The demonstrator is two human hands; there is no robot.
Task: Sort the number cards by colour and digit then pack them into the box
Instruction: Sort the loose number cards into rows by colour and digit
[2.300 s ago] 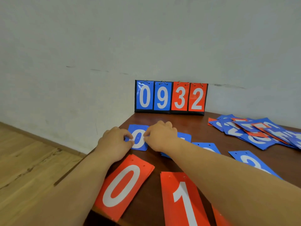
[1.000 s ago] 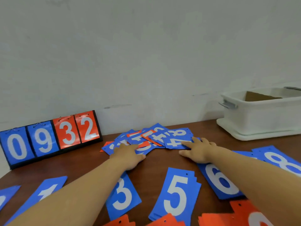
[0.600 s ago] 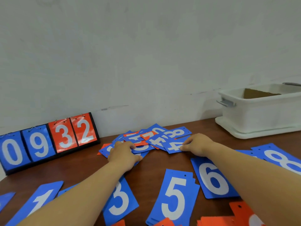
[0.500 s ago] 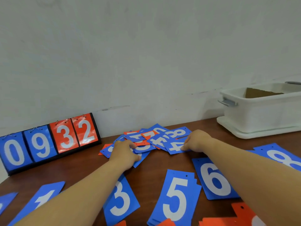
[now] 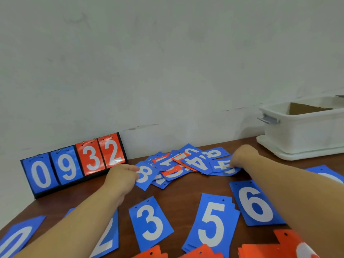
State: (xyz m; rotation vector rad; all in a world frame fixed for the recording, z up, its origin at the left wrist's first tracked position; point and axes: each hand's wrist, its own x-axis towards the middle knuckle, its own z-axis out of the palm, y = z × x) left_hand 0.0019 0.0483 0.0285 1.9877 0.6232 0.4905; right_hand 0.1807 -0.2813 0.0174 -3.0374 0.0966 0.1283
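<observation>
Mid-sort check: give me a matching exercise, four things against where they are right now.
Things:
1. left hand
2. right hand
3. white plastic box
4. black-framed flip scoreboard

Places:
A. far right, standing on its lid
B. against the wall, showing 0932
C. on a blue 8 card
D. on a blue 4 card

Pairs: 1-C, 2-D, 3-A, 4-B

place: plain indoor room | cues: bare wall [image 5: 167, 62], wooden table [image 5: 186, 194]
</observation>
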